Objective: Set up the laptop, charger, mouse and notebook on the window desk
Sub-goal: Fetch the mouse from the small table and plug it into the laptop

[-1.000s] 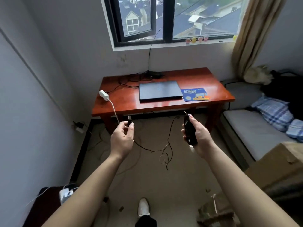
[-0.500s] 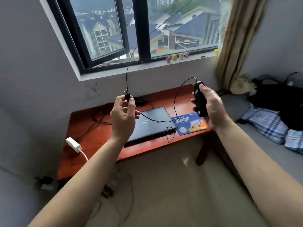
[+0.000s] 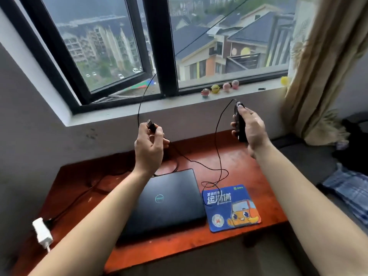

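A closed black laptop [image 3: 171,200] lies in the middle of the red-brown wooden desk [image 3: 249,162] under the window. Beside it on the right lies a blue mouse pad [image 3: 231,208] with an orange cartoon car. My right hand [image 3: 251,128] holds a black wired mouse [image 3: 239,124] upright above the desk's back right. My left hand [image 3: 149,146] pinches the mouse's USB plug [image 3: 151,125] above the laptop's far edge. The thin black mouse cable [image 3: 217,156] hangs between both hands and loops onto the pad. No notebook is in view.
A white charger brick [image 3: 41,232] with a cord sits at the desk's left front edge, black cables behind it. Small toy figures [image 3: 219,89] line the window sill. A beige curtain [image 3: 322,66] hangs at right, above a grey couch with checked fabric [image 3: 350,194].
I have stepped up to the desk, which now fills the view. Both hands have risen with the mouse and its plug, and the cable loop now rests on the mouse pad.
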`<state>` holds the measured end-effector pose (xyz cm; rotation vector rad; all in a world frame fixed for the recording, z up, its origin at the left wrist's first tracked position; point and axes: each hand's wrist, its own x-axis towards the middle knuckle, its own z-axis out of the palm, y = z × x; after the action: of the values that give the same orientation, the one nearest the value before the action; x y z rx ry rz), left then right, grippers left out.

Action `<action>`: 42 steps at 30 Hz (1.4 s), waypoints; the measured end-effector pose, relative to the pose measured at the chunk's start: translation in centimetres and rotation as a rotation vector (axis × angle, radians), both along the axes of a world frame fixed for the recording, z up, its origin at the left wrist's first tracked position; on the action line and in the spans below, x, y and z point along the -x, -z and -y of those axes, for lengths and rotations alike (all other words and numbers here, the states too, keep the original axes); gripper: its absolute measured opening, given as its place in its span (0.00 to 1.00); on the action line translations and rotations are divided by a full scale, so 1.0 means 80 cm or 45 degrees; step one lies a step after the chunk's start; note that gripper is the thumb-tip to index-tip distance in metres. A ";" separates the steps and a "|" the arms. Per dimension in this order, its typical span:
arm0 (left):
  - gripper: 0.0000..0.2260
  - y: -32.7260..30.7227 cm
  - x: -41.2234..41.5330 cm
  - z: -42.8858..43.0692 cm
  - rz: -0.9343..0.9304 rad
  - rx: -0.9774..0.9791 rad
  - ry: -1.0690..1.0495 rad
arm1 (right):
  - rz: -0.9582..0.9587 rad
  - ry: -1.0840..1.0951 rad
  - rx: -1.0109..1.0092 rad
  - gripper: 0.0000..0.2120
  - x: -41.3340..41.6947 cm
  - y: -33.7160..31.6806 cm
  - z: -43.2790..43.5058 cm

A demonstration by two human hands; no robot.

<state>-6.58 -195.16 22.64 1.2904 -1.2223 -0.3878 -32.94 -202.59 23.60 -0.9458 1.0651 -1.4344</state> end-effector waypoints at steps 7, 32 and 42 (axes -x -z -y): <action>0.03 0.001 0.009 0.114 0.024 0.128 -0.054 | 0.074 -0.019 0.047 0.16 0.016 -0.015 0.132; 0.06 0.344 -0.013 0.061 0.396 -1.334 0.138 | -1.705 -0.294 -0.862 0.38 -0.014 0.389 -0.021; 0.07 0.337 -0.028 0.063 0.404 -1.425 0.050 | -2.003 -0.353 -0.866 0.43 -0.010 0.388 -0.029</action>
<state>-4.38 -200.23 -4.29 2.3402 -1.3234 -1.0093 -32.18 -200.25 -7.48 -1.5638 2.1701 0.2311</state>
